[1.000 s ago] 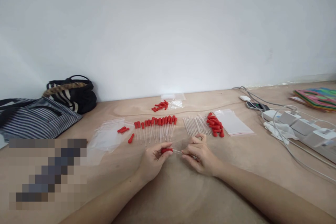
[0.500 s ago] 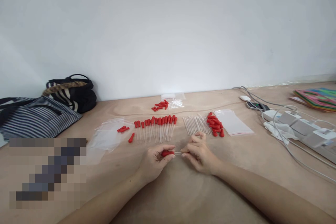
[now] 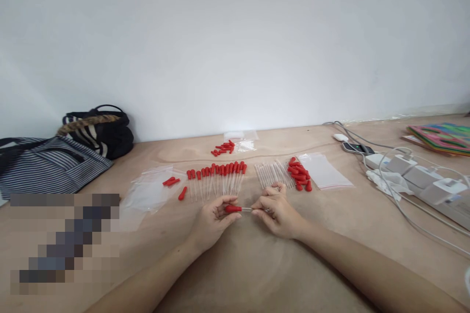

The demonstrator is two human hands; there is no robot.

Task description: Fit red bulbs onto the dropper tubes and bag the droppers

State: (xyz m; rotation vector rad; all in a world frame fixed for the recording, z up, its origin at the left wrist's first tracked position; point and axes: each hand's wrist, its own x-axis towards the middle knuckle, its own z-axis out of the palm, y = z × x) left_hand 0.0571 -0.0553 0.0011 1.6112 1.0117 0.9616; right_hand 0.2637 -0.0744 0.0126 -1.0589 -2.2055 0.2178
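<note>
Between my hands lies a dropper, held level: its red rubber bulb (image 3: 232,209) is on the left and its clear glass tube (image 3: 246,209) points right. My left hand (image 3: 211,220) curls around the bulb, thumb below and fingers behind, its grip looking looser. The tube is pinched by my right hand (image 3: 277,212), which hides its far end. Beyond the left hand is a row of droppers with red bulbs (image 3: 220,170). Past the right hand lie bare glass tubes (image 3: 272,174) beside a pile of loose red bulbs (image 3: 299,174).
Clear plastic bags (image 3: 152,188) lie at left with a few red bulbs, and a white bag (image 3: 325,171) at right. More red bulbs (image 3: 223,148) sit near the wall. A power strip (image 3: 440,190) with cables is far right; a striped bag (image 3: 55,166) is far left.
My left fingers have loosened and lifted slightly, so more of the red bulb shows. A little more tube is visible between the hands, and both hands appear slightly higher in view.
</note>
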